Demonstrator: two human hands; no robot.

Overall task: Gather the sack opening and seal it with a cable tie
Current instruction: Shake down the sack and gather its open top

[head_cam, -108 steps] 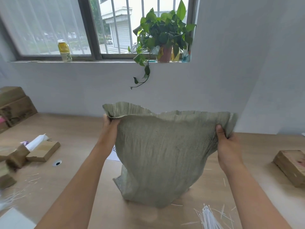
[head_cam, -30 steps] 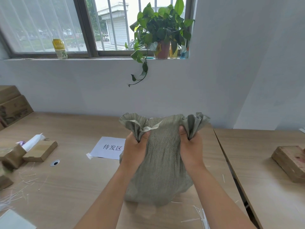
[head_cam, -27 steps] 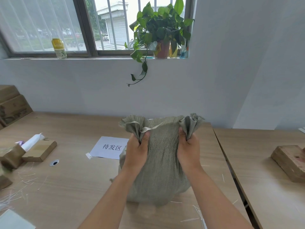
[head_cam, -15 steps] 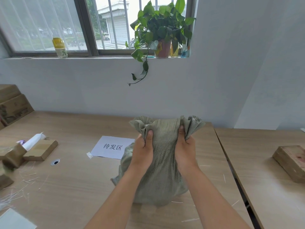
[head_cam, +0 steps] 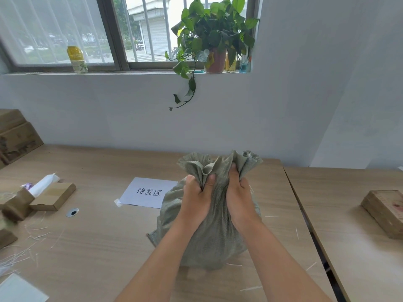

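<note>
A grey-green woven sack (head_cam: 214,234) stands upright on the wooden table (head_cam: 98,236). Its opening (head_cam: 220,165) is bunched into folds at the top. My left hand (head_cam: 196,199) grips the left half of the bunched neck, and my right hand (head_cam: 238,196) grips the right half. The two hands sit side by side, almost touching. A few thin white cable ties (head_cam: 15,257) lie scattered at the table's left edge. No cable tie is in either hand.
A paper sheet with printed characters (head_cam: 148,192) lies left of the sack. Cardboard boxes (head_cam: 52,196) stand at the left. A wooden block (head_cam: 386,211) rests on the adjoining table at right. A potted plant (head_cam: 214,40) and bottle (head_cam: 76,58) stand on the windowsill.
My hands have come together from the sack's wide corners, gathering the open mouth into a tight bunch. The sack's top has dropped lower and its body has shifted slightly right.
</note>
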